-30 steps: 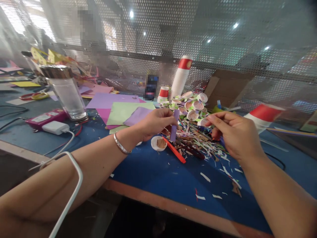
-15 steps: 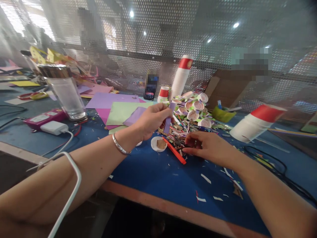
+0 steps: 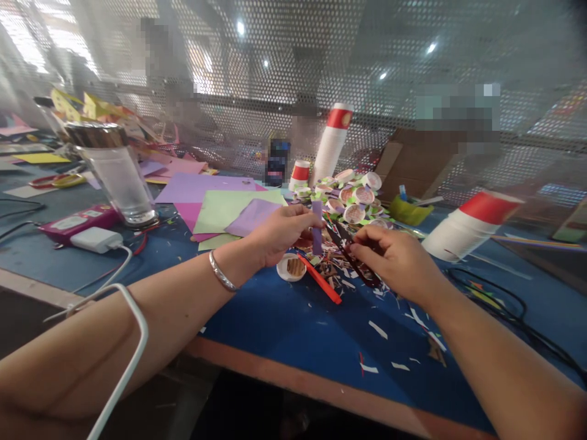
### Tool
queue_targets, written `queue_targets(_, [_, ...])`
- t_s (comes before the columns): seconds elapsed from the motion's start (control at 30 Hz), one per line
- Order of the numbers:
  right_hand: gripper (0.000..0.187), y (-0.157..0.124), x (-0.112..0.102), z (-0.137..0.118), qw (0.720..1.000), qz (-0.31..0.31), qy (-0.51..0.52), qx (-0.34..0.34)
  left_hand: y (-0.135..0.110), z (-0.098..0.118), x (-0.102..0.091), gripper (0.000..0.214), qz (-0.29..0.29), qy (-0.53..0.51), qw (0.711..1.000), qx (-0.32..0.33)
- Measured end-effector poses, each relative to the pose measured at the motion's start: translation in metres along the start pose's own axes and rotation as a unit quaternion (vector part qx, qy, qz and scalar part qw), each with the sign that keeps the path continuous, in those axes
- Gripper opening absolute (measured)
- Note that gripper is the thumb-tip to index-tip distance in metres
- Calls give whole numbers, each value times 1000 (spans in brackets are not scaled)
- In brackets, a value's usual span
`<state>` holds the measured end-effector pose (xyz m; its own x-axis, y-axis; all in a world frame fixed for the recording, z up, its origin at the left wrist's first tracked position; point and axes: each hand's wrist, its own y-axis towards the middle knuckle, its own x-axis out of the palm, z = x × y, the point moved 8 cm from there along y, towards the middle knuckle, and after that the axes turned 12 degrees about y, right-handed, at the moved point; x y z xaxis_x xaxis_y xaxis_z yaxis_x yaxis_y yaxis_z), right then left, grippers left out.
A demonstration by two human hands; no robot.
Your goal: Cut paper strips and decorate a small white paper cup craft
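Observation:
My left hand (image 3: 291, 229) pinches a narrow purple paper strip (image 3: 317, 227), which hangs upright from the fingertips. In my right hand (image 3: 394, 260) is a dark pair of scissors (image 3: 345, 247), its blades pointing up and left towards the strip but apart from it. Some of the scissors' handle is hidden by my fingers. Below my left hand lies a white paper disc (image 3: 283, 269) with a piece of brown cardboard on it. An orange-red pen-like tool (image 3: 323, 282) lies beside the disc, over a heap of paper scraps (image 3: 337, 269).
Behind the scraps are piled small round paper pieces (image 3: 354, 214) and a tall stack of paper cups (image 3: 328, 153). More cups (image 3: 463, 232) lie tilted at right, near black cables (image 3: 486, 287). Coloured sheets (image 3: 211, 183), a glass jar (image 3: 119, 177) and a white charger (image 3: 96, 238) are at left.
My right hand has picked up the scissors from among the scraps and raised them towards the strip. My left hand still holds the purple strip, now turned more upright.

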<state>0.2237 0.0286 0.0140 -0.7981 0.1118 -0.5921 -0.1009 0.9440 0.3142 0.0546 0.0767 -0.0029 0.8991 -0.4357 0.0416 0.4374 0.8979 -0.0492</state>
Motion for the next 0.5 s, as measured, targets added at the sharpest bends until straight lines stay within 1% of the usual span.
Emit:
queue_targets(0.1, [22, -1, 5, -2, 998, 6, 55, 7, -3, -3, 8, 16, -5, -23, 1000, -6])
queue_targets(0.2, [25, -2, 13, -4, 992, -4, 127, 23, -5, -2, 12, 19, 0, -54, 999, -7])
queue_targets(0.37, [37, -6, 27, -10, 967, -15, 247, 57, -9, 6, 14, 25, 6, -87, 996, 11])
queue_targets(0.5, [42, -10, 33, -10, 947, 13, 311, 79, -12, 9, 16, 26, 11, -95, 995, 25])
